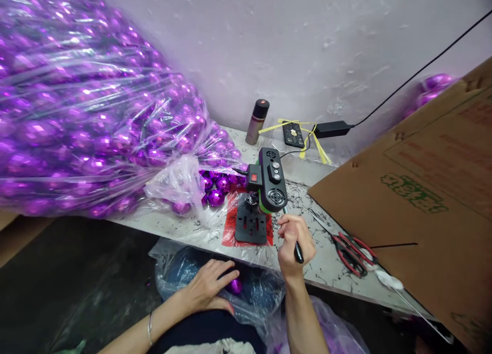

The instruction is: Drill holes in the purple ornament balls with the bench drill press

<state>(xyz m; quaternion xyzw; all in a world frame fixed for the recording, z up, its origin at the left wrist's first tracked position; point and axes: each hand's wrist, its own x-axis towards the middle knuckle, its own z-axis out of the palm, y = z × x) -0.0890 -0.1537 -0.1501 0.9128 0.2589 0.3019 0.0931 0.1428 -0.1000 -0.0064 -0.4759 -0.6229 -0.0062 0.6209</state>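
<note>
My right hand [295, 244] is closed around a thin metal rod with a black grip [299, 252]. The rod's far end runs up behind a black device [272, 180] with two round grilles and a red switch; whether they are joined, I cannot tell. This device stands above a black slotted metal plate [250, 223] on a red sheet [229, 226]. Lower down, my left hand [211, 287] has its fingers apart over a clear plastic bag [169, 262] at my lap. Beside its fingertips lies a shiny purple faceted ball [234, 286].
A huge clear bag of purple balls [96, 113] fills the left, with loose balls [216, 198] spilling near the plate. Red-handled scissors [351, 251] lie right, against a cardboard box [423, 190]. Behind stand a spray can [257, 122], a phone [293, 134] and a black adapter [332, 129].
</note>
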